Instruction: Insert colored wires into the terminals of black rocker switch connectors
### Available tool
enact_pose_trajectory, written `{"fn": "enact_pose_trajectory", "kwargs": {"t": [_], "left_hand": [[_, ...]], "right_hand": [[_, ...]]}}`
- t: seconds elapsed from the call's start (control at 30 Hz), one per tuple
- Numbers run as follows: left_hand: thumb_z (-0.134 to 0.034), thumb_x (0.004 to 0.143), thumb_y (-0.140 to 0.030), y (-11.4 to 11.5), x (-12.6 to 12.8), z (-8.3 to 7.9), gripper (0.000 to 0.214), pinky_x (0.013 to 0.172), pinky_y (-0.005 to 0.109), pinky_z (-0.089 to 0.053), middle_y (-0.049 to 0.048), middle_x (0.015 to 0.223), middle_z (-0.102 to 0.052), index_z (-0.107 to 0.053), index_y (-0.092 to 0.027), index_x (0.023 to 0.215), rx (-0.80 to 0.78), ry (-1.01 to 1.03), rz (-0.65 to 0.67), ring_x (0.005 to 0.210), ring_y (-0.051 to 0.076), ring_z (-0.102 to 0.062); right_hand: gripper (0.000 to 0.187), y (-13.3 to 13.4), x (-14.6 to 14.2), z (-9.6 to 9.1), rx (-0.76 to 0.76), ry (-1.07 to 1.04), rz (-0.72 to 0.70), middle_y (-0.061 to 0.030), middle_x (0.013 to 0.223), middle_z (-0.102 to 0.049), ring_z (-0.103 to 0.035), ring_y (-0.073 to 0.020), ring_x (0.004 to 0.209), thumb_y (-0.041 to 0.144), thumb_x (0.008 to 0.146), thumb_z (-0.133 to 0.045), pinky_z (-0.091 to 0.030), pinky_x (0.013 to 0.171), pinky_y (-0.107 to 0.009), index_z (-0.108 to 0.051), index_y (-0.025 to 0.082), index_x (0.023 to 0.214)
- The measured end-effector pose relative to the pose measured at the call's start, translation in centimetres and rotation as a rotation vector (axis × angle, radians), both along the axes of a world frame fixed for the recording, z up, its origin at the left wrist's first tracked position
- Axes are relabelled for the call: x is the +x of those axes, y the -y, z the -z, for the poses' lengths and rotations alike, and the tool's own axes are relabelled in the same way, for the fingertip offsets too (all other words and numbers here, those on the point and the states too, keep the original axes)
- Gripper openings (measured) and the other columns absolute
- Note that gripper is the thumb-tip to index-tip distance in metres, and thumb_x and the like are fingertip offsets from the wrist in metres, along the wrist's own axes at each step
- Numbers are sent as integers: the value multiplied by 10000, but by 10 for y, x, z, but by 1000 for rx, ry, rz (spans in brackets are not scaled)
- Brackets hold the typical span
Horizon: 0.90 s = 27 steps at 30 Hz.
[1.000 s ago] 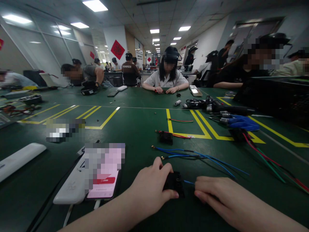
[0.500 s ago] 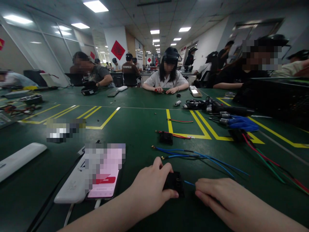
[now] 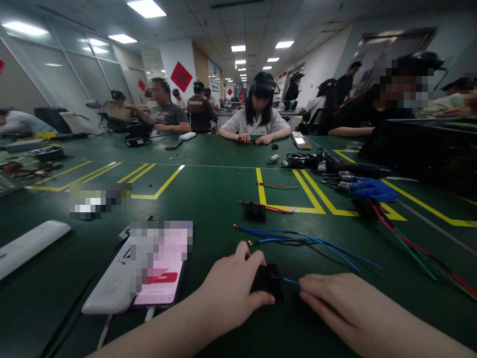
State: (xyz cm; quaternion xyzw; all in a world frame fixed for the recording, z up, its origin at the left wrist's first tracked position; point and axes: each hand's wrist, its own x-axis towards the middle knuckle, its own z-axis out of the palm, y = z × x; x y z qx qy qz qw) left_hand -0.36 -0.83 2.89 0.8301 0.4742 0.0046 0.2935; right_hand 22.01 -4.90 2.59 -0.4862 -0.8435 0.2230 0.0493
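Gripping black housing (image 3: 271, 282) with left hand (image 3: 235, 282), lower centre of frame; pinching blue wire (image 3: 290, 281) in right hand (image 3: 331, 297), lower right; apparently lining wire up at housing's edge; next, probably needing straight aim.

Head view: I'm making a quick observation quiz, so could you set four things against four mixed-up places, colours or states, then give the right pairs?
Things
1. Left hand
2. Right hand
3. Bundle of loose wires
4. Phone

Places, colours, states
A. Blue, lying beyond the black block
B. Lit, mostly pink
C. Gripping the black block
D. Pinching a short-showing blue wire beside the block

Right pairs: 1-C, 2-D, 3-A, 4-B
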Motion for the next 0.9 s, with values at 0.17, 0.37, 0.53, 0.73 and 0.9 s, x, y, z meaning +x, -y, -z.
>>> {"fn": "enact_pose_trajectory", "kwargs": {"t": [0.17, 0.37, 0.53, 0.73, 0.9], "left_hand": [[-679, 802, -461, 0, 0, -1, 429, 785, 354, -469, 32, 1182, -478, -534, -285, 1165, -6, -10, 3, 958, 242, -591], [-679, 803, -455, 1, 1, -5, 421, 771, 340, -464, 32, 1179, -480, -533, -283, 1158, -25, -11, -5, 944, 233, -595], [-685, 799, -456, 1, 0, -2, 416, 767, 342, -469, 27, 1159, -488, -539, -283, 1147, -14, 5, -6, 953, 240, -592], [-679, 806, -446, 1, 0, -1, 411, 783, 354, -472, 35, 1170, -487, -537, -274, 1152, 6, -6, 0, 938, 237, -597], [-679, 805, -459, 1, 1, -3, 427, 787, 362, -477, 34, 1175, -480, -530, -279, 1162, -6, -19, 0, 944, 245, -597]], "right_hand": [[246, 1, -1, -6, 106, -2, -23, 7, 742, -641, -619, -149, 646, 227, 963, -403, -427, 595, -273, -591, 246, 805], [238, 3, -3, -9, 248, -16, -66, 9, 709, -623, -603, -140, 605, 200, 947, -404, -408, 560, -264, -584, 244, 796], [265, 0, 0, -1, 25, -2, -7, 10, 781, -659, -627, -149, 683, 248, 980, -381, -433, 620, -271, -606, 255, 839], [272, 0, -1, -7, 82, -8, -17, 0, 730, -638, -608, -153, 638, 251, 975, -384, -413, 582, -281, -586, 243, 791], [237, 2, -4, -11, 226, -26, -43, -7, 724, -643, -618, -150, 630, 221, 944, -411, -423, 583, -277, -594, 241, 794]]}}
